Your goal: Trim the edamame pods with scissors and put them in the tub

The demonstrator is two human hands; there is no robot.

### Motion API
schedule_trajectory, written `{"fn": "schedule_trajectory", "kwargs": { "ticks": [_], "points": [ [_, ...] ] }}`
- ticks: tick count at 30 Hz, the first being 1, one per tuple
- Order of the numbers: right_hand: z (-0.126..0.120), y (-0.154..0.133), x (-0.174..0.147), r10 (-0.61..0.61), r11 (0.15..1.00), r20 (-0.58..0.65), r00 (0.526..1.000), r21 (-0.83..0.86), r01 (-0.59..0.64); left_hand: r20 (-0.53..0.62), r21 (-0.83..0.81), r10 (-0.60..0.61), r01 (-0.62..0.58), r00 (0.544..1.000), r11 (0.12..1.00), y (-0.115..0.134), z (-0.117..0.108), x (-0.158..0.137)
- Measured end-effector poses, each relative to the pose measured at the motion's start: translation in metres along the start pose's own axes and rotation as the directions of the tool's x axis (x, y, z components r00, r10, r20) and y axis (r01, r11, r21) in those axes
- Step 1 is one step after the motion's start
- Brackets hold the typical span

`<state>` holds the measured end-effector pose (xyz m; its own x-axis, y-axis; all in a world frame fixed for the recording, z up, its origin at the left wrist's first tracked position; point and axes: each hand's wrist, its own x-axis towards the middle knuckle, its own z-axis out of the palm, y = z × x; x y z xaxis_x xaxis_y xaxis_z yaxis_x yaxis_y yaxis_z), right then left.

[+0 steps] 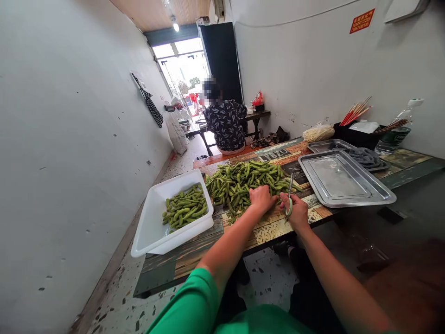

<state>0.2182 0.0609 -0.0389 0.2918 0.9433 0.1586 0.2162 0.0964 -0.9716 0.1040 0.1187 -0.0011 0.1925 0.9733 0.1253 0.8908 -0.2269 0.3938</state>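
A heap of green edamame pods (239, 182) is spread over the patterned tabletop. At its near right side lies my left hand (263, 199), fingers bent down onto the pods; its fingertips are hidden, and so is whatever they grip. Just to the right, my right hand (297, 211) is closed around the pale green handles of a pair of scissors (289, 205), whose metal blades point up and away from me. Left of the heap, a white plastic tub (149, 222) holds more pods and sits tilted over the table's left edge.
To the right lies a metal tray (342, 178), with a second tray (332, 145) behind it bearing dark grey strips. Farther back are a black box (342, 133) of skewers and a plastic bottle (396, 132). A person (225, 123) sits beyond the table, facing away.
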Motion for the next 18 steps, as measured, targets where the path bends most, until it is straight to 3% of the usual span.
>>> {"fn": "schedule_trajectory", "kwargs": {
  "ticks": [3,6,10,14,18],
  "points": [
    [0.001,0.002,0.001,0.017,0.998,-0.022,1.000,0.066,-0.016,-0.005,-0.098,-0.006,0.005,1.000,0.995,-0.005,-0.001,0.003],
    [0.002,0.002,0.002,0.026,0.996,0.059,0.998,0.089,-0.031,-0.062,-0.245,0.052,-0.066,0.997,0.967,-0.016,-0.018,-0.006],
    [0.002,-0.007,0.001,-0.064,0.982,0.195,0.979,-0.160,0.096,-0.145,-0.406,0.093,-0.145,0.985,0.902,-0.039,-0.039,-0.027],
    [0.005,-0.022,0.001,-0.104,0.869,0.283,0.953,-0.440,0.225,-0.295,-0.458,0.074,-0.209,0.953,0.864,-0.060,-0.043,-0.037],
    [0.010,-0.035,0.002,-0.060,0.768,0.340,0.939,-0.585,0.260,-0.293,-0.432,0.098,-0.223,0.951,0.874,-0.068,-0.037,-0.035]
  ]
}}
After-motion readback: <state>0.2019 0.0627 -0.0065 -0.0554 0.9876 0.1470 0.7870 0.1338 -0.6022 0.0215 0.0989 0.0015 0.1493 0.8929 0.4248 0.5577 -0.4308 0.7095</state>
